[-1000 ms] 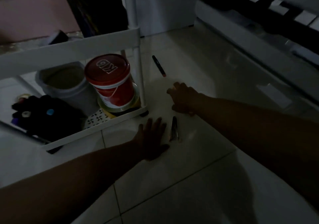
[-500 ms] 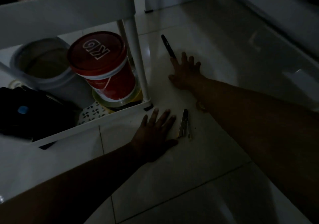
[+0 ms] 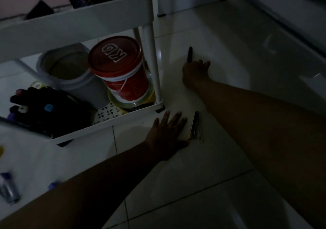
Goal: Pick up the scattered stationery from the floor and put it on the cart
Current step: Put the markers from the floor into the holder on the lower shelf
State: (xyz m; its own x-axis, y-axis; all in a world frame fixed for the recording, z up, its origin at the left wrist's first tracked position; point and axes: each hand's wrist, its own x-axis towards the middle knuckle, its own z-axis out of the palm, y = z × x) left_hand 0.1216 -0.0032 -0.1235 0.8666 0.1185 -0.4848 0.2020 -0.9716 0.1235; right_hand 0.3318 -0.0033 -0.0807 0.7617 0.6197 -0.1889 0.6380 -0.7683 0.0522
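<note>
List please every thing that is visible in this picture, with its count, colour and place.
cart: 1, white, left, on the floor
tin: 1, red with white lid lettering, cart's bottom shelf, by the post
tub: 1, grey, left of the tin
markers: a dark bundle with coloured caps, bottom shelf, left
tape roll: 1, clear yellowish, under the tin
pen: 1, black, on the floor at the right hand's fingertips
metal pens: seemingly 2, silver, on the floor beside the left hand
floor: pale tiles
left hand: flat on the floor
right hand: fingers curled at the black pen

Red-lidded tub (image 3: 121, 70), grey bucket (image 3: 70, 73)
</note>
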